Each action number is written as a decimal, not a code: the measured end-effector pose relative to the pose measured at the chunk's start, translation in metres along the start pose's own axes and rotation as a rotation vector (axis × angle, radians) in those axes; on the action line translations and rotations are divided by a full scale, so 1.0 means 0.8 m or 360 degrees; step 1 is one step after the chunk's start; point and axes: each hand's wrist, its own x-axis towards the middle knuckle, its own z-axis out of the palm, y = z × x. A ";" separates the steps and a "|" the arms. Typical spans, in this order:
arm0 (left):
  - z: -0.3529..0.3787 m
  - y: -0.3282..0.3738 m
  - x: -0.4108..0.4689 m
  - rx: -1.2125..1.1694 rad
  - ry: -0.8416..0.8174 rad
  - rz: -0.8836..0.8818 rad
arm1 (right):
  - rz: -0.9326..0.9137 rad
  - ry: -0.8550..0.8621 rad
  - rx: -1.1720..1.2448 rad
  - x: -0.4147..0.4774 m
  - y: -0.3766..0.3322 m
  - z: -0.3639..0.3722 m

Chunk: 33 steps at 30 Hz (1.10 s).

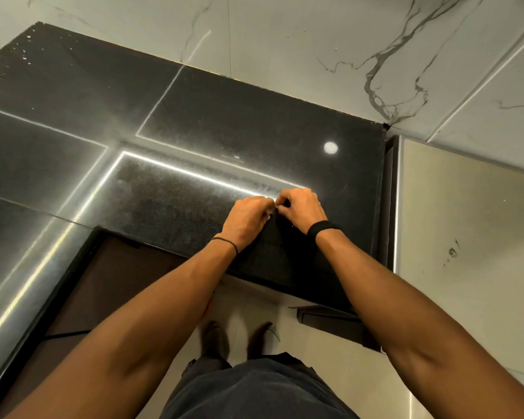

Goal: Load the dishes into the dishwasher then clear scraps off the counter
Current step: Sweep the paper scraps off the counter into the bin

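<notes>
The left hand (248, 217) and right hand (298, 208) meet fingertip to fingertip on the black counter (239, 116), fingers curled — whether they pinch anything cannot be told. Pale scraps (23, 57) lie well apart, far ahead and left of both hands.

Worktop (254, 122) — black speckled stone, polished glossy, mirroring light strips under a faint dusty haze. Wall (315, 40): smooth white marble-look tile, grey-veined. Panel (466, 222) — brushed metal, dull sheen, smudged. Wristband (322, 227) matt black.

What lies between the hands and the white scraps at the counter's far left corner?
Head view: between left hand, right hand and the scraps, only bare black counter with light reflections.
</notes>
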 end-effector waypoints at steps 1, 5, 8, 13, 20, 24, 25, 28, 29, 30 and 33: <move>-0.001 0.001 0.001 0.0033 -0.0013 0.0037 | -0.0053 -0.0009 -0.0061 0.002 -0.001 0.000; 0.003 0.004 0.000 0.0075 0.0047 0.0109 | -0.0259 -0.0147 -0.0474 0.012 -0.007 0.007; 0.007 0.002 -0.002 -0.0006 0.0175 0.0054 | -0.0308 -0.0169 -0.0601 0.023 -0.015 0.009; 0.011 0.001 -0.003 -0.0218 0.0251 -0.0228 | -0.0023 -0.0043 -0.0288 0.035 -0.012 0.004; -0.013 -0.007 -0.004 -0.0725 0.0438 -0.0559 | 0.0332 0.0268 0.0684 0.010 0.025 -0.020; -0.025 -0.004 -0.003 -0.0903 0.0479 -0.0569 | 0.0339 0.0306 0.0982 -0.003 0.025 -0.016; -0.027 -0.003 -0.003 -0.0921 0.0473 -0.0567 | 0.0337 0.0309 0.1029 -0.004 0.025 -0.016; -0.027 -0.001 -0.006 -0.0976 0.0494 -0.0569 | 0.0348 0.0268 0.1287 -0.010 0.024 -0.012; -0.027 0.000 -0.008 -0.1012 0.0503 -0.0567 | 0.0346 0.0241 0.1407 -0.013 0.021 -0.011; -0.027 0.001 -0.011 -0.1048 0.0510 -0.0564 | 0.0350 0.0215 0.1512 -0.016 0.017 -0.011; -0.031 0.001 -0.024 -0.1100 0.0562 -0.0591 | 0.0347 0.0120 0.1664 -0.024 -0.002 -0.002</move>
